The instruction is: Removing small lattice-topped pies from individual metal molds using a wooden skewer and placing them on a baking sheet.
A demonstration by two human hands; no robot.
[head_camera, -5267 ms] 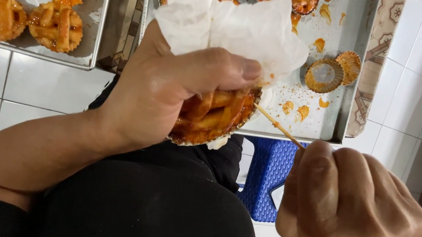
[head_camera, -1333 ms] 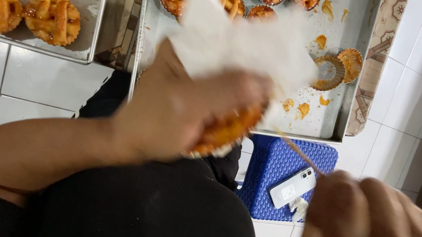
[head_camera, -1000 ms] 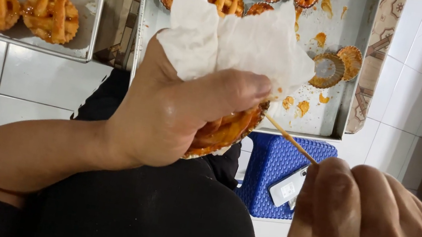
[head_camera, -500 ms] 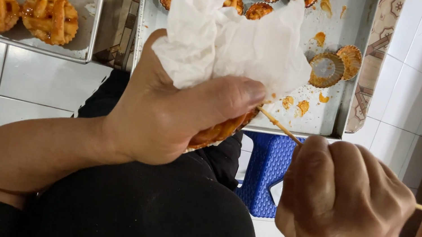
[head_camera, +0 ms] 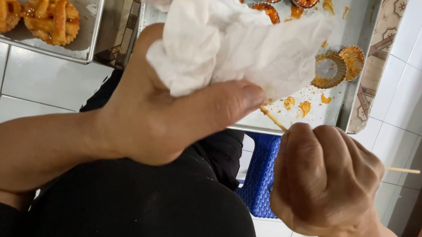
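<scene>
Rolling over since a moment ago, the left hand [head_camera: 164,122] is now hiding the tart under its white tissue [head_camera: 224,41], grip wrapped round both, while the right hand [head_camera: 326,180], fist closed on the thin wooden skewer [head_camera: 273,120], is probing underneath, above the steel tray [head_camera: 332,113].

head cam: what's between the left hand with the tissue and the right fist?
In the head view, only the thin wooden skewer spans the gap from the right hand toward the left hand and its white paper tissue. Behind it lies the metal tray.
</scene>
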